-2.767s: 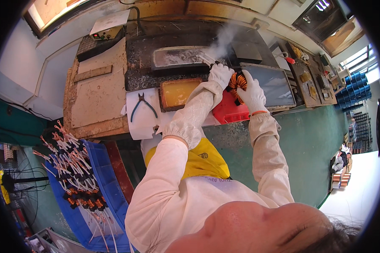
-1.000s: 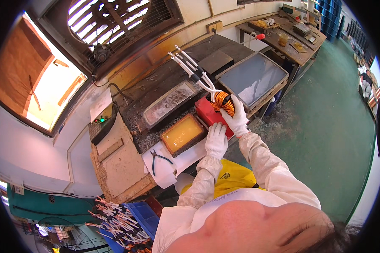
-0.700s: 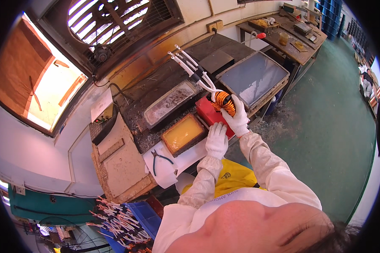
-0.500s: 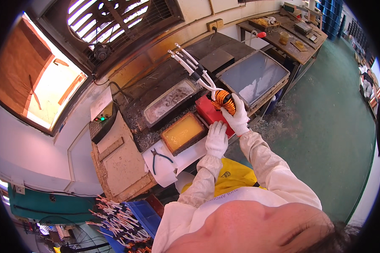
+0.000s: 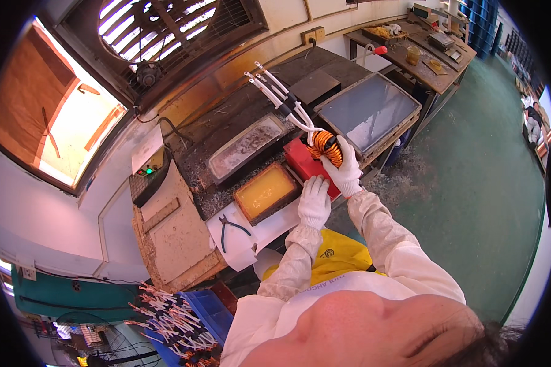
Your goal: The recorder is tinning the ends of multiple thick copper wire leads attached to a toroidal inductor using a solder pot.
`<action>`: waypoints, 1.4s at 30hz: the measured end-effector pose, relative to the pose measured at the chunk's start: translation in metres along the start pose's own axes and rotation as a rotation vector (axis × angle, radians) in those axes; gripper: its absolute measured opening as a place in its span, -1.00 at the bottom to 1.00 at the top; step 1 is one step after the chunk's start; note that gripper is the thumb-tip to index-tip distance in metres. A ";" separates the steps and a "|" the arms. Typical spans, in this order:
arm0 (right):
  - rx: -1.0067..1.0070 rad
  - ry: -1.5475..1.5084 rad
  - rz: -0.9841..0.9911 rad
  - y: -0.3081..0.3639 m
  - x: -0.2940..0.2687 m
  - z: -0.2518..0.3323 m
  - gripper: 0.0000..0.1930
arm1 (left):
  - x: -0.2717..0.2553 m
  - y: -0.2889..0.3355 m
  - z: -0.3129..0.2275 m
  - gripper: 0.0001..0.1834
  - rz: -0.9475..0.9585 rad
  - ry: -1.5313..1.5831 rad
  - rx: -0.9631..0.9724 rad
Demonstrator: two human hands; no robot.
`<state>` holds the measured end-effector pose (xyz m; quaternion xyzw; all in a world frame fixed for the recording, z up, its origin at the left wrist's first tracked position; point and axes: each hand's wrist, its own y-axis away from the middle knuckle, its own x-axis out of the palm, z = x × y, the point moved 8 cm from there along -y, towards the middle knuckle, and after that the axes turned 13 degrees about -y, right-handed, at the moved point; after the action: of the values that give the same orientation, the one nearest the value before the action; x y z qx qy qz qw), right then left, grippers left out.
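Observation:
In my gloved right hand (image 5: 347, 169) is a toroidal coil (image 5: 323, 147) wound with orange wire, gripped by its right side. Its white-sleeved leads (image 5: 283, 105) reach up and to the left, with black bands partway and bare metal tips. The coil is over the red box (image 5: 304, 160), at the bench's front edge. Gloved too, my left hand (image 5: 314, 202) lies against the near side of this box, fingers stretched out. Left of the box is a rectangular pan of yellow liquid (image 5: 266, 191). Cutting pliers (image 5: 231, 231) lie with spread handles on white paper (image 5: 239, 255).
A long tray with a greyish crusted surface (image 5: 248, 147) stands behind the yellow pan. To the right is a large tray with a grey surface (image 5: 368, 110). A blue bin (image 5: 208, 313) near my left side holds several similar coils. A control box (image 5: 150, 168) sits at left.

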<state>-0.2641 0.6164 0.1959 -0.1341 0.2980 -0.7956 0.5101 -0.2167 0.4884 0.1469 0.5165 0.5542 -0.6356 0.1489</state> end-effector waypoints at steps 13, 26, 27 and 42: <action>-0.094 0.033 -0.032 0.007 -0.002 0.004 -0.30 | -0.006 -0.001 -0.001 -0.53 0.002 -0.004 0.023; 0.060 0.031 0.009 0.007 -0.005 0.003 -0.41 | -0.012 -0.008 -0.002 -0.56 0.132 -0.021 -0.034; 0.061 0.028 0.014 0.007 -0.004 0.001 -0.41 | -0.012 -0.009 -0.002 -0.56 0.137 -0.019 -0.041; -0.024 -0.008 0.027 0.006 -0.005 0.001 -0.44 | -0.009 -0.009 0.001 -0.58 0.157 0.000 -0.094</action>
<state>-0.2574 0.6190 0.1932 -0.1391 0.3072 -0.7845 0.5204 -0.2204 0.4869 0.1584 0.5507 0.5414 -0.5951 0.2223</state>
